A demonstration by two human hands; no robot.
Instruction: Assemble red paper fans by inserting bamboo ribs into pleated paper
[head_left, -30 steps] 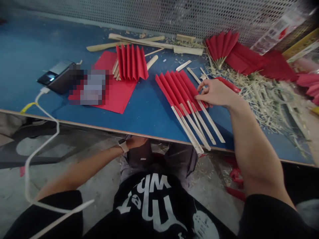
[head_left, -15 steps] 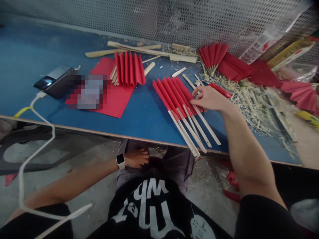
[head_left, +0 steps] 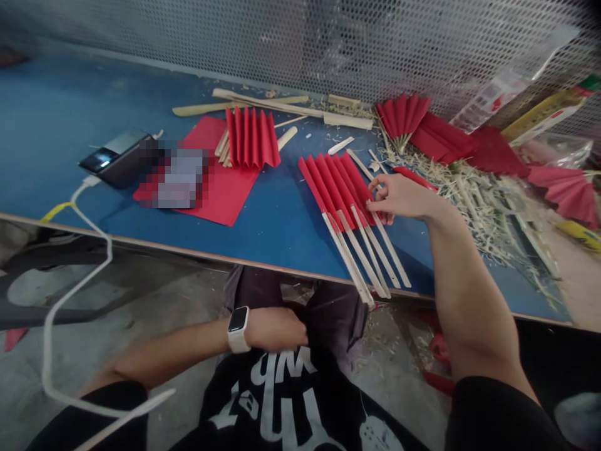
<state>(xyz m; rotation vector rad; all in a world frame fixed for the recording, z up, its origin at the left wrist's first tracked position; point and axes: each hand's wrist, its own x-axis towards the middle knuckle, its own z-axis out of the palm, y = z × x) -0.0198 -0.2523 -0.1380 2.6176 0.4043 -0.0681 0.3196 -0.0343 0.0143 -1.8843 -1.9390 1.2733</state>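
Observation:
A red pleated paper fan [head_left: 338, 186] lies partly opened on the blue table, with several pale bamboo sticks [head_left: 370, 254] running from its pleats toward the front edge. At the fan's right edge is my right hand [head_left: 399, 195], fingers bent and thumb against the paper near the top of the rightmost stick. It is closed on that edge. My left hand [head_left: 277, 329], with a white-strapped watch [head_left: 238, 327] on the wrist, is low over my lap, away from the table. Its fingers are turned down and hidden.
Another red pleated fan [head_left: 253, 138] rests on flat red paper [head_left: 230, 197] beside a blurred-out patch and a dark device [head_left: 122, 160] with a white cable [head_left: 77, 307]. Bamboo strips [head_left: 272, 100] lie behind. Shavings [head_left: 474, 194] and more red fans [head_left: 404, 119] cover the right.
My left hand has moved right and nearer my body, its fingers now turned under. My right hand stays at the fan's right edge. The whole view has shifted slightly.

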